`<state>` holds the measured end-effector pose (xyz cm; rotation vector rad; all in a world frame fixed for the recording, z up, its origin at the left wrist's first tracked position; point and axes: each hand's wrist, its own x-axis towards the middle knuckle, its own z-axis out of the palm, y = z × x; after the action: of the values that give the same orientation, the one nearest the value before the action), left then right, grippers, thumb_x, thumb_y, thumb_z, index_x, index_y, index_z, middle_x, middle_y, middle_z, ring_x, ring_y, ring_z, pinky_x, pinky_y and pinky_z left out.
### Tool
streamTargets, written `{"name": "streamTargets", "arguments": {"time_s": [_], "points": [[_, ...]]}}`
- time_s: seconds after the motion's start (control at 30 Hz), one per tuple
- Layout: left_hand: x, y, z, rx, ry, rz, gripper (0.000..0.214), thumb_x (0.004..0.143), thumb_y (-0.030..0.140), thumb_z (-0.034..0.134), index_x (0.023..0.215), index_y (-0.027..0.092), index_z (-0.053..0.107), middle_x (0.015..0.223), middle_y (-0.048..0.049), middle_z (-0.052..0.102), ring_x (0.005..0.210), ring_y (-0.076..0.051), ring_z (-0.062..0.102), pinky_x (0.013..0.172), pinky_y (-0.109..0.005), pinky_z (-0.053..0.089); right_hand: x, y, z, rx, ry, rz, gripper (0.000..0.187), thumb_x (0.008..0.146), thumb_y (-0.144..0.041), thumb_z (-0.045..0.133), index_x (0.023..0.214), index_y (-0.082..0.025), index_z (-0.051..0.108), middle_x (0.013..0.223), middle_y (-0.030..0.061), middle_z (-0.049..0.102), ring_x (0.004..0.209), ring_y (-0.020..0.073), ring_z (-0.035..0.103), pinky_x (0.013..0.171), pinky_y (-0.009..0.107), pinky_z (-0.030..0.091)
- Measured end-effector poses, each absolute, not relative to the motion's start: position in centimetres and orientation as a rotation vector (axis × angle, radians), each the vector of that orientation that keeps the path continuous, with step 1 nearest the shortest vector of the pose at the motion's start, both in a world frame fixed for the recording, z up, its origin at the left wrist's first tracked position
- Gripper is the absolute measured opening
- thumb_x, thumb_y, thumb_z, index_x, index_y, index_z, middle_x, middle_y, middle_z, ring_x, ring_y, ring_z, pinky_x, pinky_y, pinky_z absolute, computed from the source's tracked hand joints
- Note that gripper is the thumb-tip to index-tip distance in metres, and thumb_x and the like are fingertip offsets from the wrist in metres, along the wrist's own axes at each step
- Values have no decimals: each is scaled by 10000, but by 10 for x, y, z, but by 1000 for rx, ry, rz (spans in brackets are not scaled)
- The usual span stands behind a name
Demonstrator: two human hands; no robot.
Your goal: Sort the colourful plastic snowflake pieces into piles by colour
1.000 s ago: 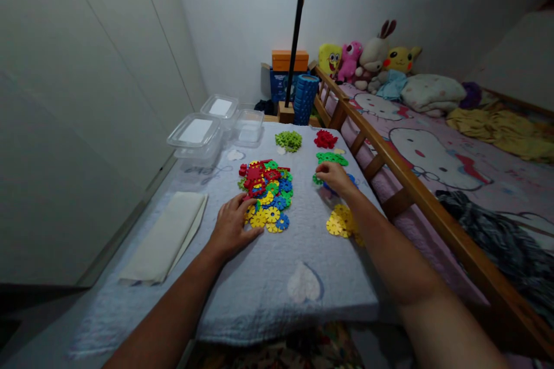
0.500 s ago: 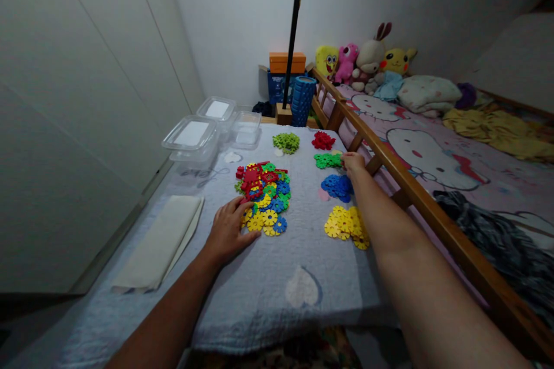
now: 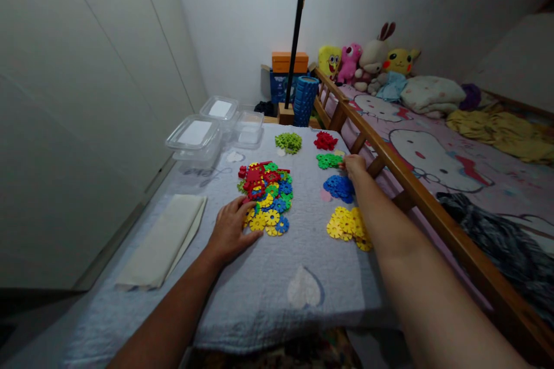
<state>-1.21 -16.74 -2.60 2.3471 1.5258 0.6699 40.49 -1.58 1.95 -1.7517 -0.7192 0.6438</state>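
My left hand [image 3: 230, 229] lies flat with fingers spread on the grey cloth, touching the near left edge of a mixed pile of red, yellow, blue and green snowflake pieces [image 3: 267, 196]. My right hand [image 3: 355, 165] reaches far right, fingers curled at the right end of the dark green pile [image 3: 329, 160]; whether it holds a piece is hidden. Sorted piles lie on the right: red [image 3: 325, 140], blue [image 3: 338, 187] and yellow [image 3: 347, 223]. A light green pile [image 3: 288, 141] sits further back.
Clear plastic lidded boxes [image 3: 195, 137] stand at the back left. A folded cream cloth [image 3: 163, 239] lies left. A wooden bed rail [image 3: 415, 184] runs along the right, with plush toys [image 3: 363, 60] behind. A black pole [image 3: 296, 31] rises at the back.
My right hand has moved from over the blue pile back to the right end of the dark green pile and stays there. My left hand has stayed put.
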Motion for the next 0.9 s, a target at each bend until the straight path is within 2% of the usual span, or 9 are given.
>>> {"name": "streamTargets", "arguments": {"time_s": [0.23,0.47,0.6,0.73,0.9], "points": [[-11,-167,-26,2308,1523,698,617,751,451,761,1316,244,626,1453,-143,554,1339,-365,536,1128,-560,427,381,-52,47,-1668,-760,707,133,718,-96,642,805,-182,589,627,-49,588,537,98,574,506,187,466],[-10,-167,-26,2270,1520,756,574,767,440,752,1289,232,635,1431,-141,572,1333,-354,550,1131,-549,433,304,-118,44,-1478,-1523,1027,142,752,-252,665,876,-181,666,737,-19,653,636,124,592,604,234,458],[-9,-166,-27,2266,1516,805,551,783,445,745,1276,227,632,1406,-134,590,1298,-345,571,1111,-551,453,260,-143,29,-1498,-1975,791,115,812,-199,646,908,-180,706,861,20,674,818,164,617,766,278,480],[-9,-165,-30,2256,1502,867,544,784,432,748,1270,219,626,1390,-134,592,1284,-334,578,1107,-534,465,235,-151,15,-1580,-2152,495,251,835,-199,693,1083,-177,717,1088,89,632,1053,224,594,950,339,469],[-9,-164,-30,2262,1509,878,557,773,411,760,1274,207,625,1389,-139,592,1290,-339,571,1117,-531,460,231,-150,1,-1636,-2123,417,294,844,-260,737,1129,-207,691,1120,78,564,1097,231,557,989,348,462]]}}
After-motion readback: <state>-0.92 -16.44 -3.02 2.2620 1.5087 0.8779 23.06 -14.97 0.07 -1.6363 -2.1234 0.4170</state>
